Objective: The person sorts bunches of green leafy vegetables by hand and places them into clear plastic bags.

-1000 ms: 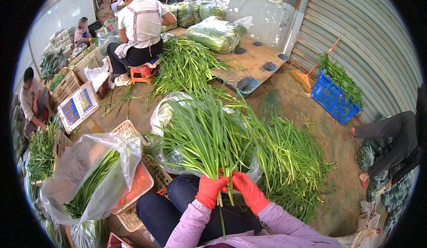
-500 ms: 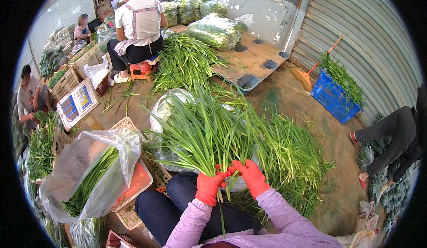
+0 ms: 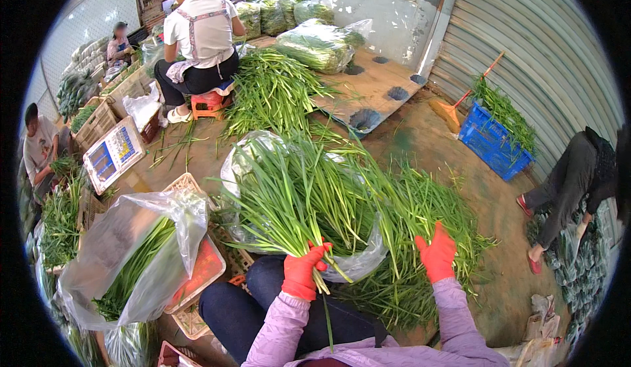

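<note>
Red-gloved left hand (image 3: 305,269) grasps pale stalk ends of green bunch (image 3: 293,219), leaves fanned above clear plastic bag (image 3: 361,264). Right hand (image 3: 438,254), fingers parted, seemingly empty, over loose pile (image 3: 468,235). If left grip slackens, bunch could splay; tangled leaves could drag extras along. Blades long, flat, slender; pile shaggy; bag thin, crinkled.

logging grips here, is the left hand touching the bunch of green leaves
Touching. The head view shows the left hand closed around the bunch of green leaves, with stalk ends poking out below it.
</note>
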The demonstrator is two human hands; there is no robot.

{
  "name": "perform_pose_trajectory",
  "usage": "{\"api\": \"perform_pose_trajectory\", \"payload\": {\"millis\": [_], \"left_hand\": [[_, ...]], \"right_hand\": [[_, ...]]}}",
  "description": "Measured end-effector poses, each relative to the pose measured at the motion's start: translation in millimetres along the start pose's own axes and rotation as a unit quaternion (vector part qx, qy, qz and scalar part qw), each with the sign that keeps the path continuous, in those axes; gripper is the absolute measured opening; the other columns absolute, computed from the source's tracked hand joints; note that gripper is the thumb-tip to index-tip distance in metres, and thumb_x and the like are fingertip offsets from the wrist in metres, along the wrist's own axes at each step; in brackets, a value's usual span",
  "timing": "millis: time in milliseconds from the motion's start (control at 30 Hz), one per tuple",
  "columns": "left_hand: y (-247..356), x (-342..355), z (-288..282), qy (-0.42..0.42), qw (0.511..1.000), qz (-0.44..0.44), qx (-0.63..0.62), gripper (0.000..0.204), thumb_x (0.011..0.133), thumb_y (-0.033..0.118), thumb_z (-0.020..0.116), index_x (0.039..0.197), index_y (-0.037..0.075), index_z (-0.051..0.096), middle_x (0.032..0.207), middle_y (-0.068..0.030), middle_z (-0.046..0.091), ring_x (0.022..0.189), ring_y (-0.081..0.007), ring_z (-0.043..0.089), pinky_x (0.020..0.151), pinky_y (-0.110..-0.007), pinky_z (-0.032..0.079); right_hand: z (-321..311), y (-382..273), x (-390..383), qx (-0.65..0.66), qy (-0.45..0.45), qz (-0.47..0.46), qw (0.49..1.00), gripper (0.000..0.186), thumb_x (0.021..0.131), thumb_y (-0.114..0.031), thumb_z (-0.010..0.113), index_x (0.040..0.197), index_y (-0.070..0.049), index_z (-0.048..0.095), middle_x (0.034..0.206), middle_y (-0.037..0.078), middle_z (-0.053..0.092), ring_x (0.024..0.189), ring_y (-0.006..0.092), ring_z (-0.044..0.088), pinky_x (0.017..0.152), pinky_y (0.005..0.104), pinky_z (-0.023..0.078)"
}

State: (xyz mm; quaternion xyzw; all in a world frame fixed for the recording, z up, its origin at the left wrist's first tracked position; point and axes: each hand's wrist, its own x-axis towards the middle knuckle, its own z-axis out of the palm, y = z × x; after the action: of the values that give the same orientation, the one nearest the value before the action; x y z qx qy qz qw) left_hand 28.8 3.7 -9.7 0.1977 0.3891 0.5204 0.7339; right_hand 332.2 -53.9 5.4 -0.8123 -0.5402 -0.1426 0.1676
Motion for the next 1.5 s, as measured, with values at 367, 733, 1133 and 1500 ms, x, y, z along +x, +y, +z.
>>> {"api": "perform_pose_trajectory", "payload": {"millis": [367,733,1133,1500], "left_hand": [[2,-2,6,0.007,1.000,-0.014,-0.021,0.023,0.075,-0.002,0.064,0.097,-0.004,0.059,0.081,-0.0103,0.062,0.065,-0.0184,0.061,0.055,-0.028,0.050],[-13,6,4,0.021,0.997,0.023,0.069,0.014,0.077,0.004,0.065,0.088,0.007,0.056,0.065,0.0016,0.052,0.040,-0.0055,0.040,0.036,-0.018,0.032],[-28,29,-28,-0.060,0.993,0.095,0.034,0.018,0.080,0.007,0.060,0.096,0.001,0.057,0.073,-0.0068,0.060,0.050,-0.0204,0.055,0.044,-0.033,0.045],[-13,8,-10,-0.052,0.995,0.005,0.080,0.023,0.083,0.008,0.057,0.106,0.002,0.055,0.084,-0.0061,0.063,0.047,-0.0069,0.045,0.042,-0.019,0.038]], "right_hand": [[12,-171,-36,0.534,-0.335,-0.078,0.772,0.025,0.085,-0.026,0.061,0.093,-0.002,0.059,0.084,0.007,0.062,0.075,0.0150,0.059,0.064,0.0290,0.048],[29,-77,-63,0.166,-0.275,-0.162,0.933,0.013,0.076,-0.014,0.055,0.078,-0.003,0.061,0.068,0.015,0.062,0.063,0.0332,0.062,0.053,0.0436,0.047],[-25,-166,-52,0.498,-0.256,-0.088,0.824,0.047,0.089,-0.039,0.052,0.122,-0.006,0.047,0.086,0.019,0.062,0.069,0.0285,0.061,0.061,0.0379,0.049],[-24,-132,-57,0.462,-0.420,0.016,0.781,0.032,0.093,-0.037,0.043,0.087,-0.007,0.055,0.054,0.004,0.054,0.039,0.0141,0.051,0.036,0.0287,0.039]]}}
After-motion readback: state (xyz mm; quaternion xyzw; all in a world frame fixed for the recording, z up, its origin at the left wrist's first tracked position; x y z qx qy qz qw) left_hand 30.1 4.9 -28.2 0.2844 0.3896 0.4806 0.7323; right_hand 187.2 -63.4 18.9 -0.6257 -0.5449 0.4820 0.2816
